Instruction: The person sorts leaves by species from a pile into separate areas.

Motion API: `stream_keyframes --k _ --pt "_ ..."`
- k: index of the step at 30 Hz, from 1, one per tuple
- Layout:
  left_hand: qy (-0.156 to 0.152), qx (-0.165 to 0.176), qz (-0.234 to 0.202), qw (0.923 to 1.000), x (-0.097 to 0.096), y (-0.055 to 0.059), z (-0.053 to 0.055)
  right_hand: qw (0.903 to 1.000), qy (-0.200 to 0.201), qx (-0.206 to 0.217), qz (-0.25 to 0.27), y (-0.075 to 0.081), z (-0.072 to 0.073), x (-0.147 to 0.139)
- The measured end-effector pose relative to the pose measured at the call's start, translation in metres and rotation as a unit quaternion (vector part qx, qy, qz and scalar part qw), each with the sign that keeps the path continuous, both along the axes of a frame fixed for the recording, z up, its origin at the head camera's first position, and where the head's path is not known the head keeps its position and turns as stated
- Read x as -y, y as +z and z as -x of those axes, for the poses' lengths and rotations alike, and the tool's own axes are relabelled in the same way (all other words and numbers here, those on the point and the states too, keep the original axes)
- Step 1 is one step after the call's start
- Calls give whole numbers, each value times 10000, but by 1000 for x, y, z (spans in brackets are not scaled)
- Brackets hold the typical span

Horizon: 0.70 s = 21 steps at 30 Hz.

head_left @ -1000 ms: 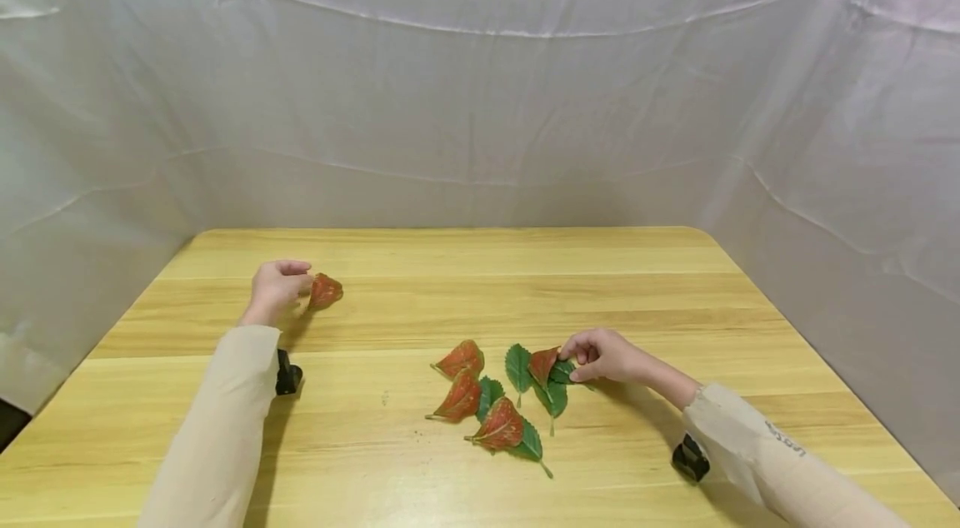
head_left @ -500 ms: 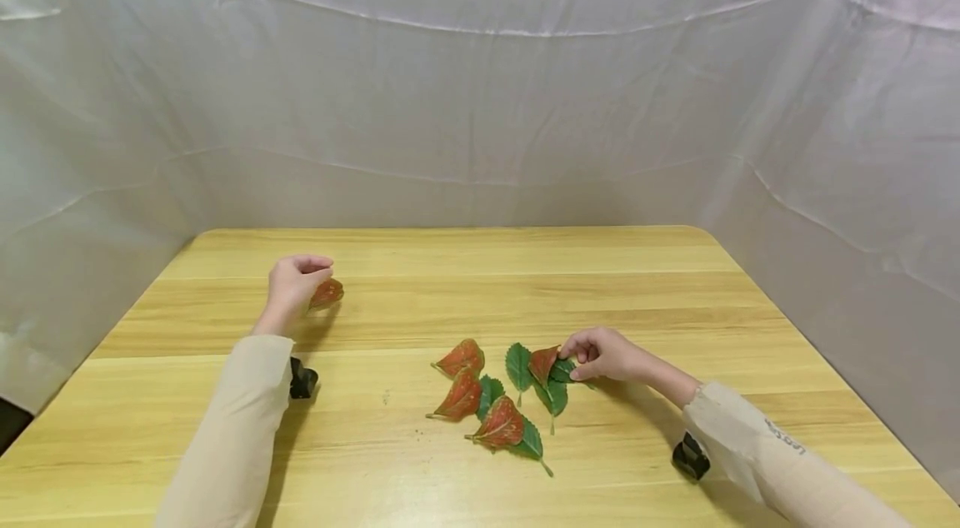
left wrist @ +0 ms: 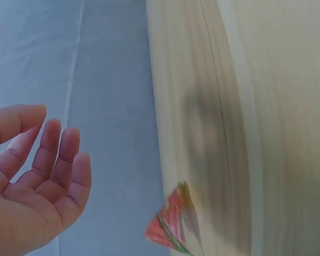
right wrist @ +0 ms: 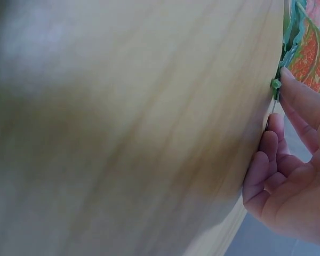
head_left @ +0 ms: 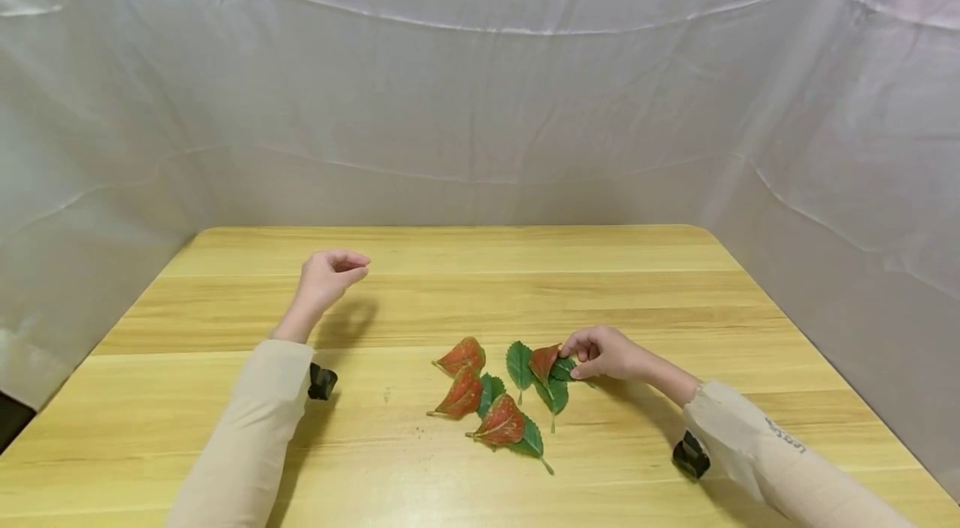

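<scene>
Cream sleeves (head_left: 240,428) cover both forearms in the head view, each with a small black box at the wrist. They reach over a wood counter (head_left: 375,461) with pale cloth (head_left: 480,95) behind it. On the left, the left hand (head_left: 328,278) hovers above the counter, its shadow falling below it; thumb and fingers curve toward each other and hold nothing. It is well apart from the loose group of leaves, which lies nearer and to the right. On the left side of that group are the far red leaf (head_left: 461,356), the middle red leaf (head_left: 460,394) and the near red leaf (head_left: 501,424), which partly covers the long-stemmed green leaf (head_left: 531,440). Farther right lies the folded red leaf (head_left: 543,363), beside the upright green leaf (head_left: 518,366). The right hand (head_left: 609,355) comes from the right, its bent fingers just at the folded red leaf and the dark green leaf (head_left: 564,370).

From the left wrist, the hand's fingers are loosely bent with nothing between them. One blurred, single red leaf (left wrist: 169,221) lies apart from it, showing against the counter's edge.

From the right wrist, the thumb tip touches green leaves (right wrist: 292,40) at the counter's surface, with a large red leaf (right wrist: 313,57) just beyond. Whether the hand pinches them cannot be told; the other fingers are curled close to the wood.
</scene>
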State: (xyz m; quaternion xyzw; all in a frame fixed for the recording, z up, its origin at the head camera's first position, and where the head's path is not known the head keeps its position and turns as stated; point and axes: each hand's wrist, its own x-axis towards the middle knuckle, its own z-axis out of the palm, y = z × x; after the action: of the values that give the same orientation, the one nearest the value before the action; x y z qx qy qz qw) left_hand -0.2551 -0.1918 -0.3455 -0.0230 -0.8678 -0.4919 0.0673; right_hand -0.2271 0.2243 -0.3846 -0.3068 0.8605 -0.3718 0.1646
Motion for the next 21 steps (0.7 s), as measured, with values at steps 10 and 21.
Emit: stream_keyframes --k 10,21 --pt "-376 -151 95 9991 -18 7 -9 10000 -35 65 -11 -1 -1 0" --pt "-819 -441 247 9954 -42 9 -22 10000 -80 53 -16 -1 0 -1"
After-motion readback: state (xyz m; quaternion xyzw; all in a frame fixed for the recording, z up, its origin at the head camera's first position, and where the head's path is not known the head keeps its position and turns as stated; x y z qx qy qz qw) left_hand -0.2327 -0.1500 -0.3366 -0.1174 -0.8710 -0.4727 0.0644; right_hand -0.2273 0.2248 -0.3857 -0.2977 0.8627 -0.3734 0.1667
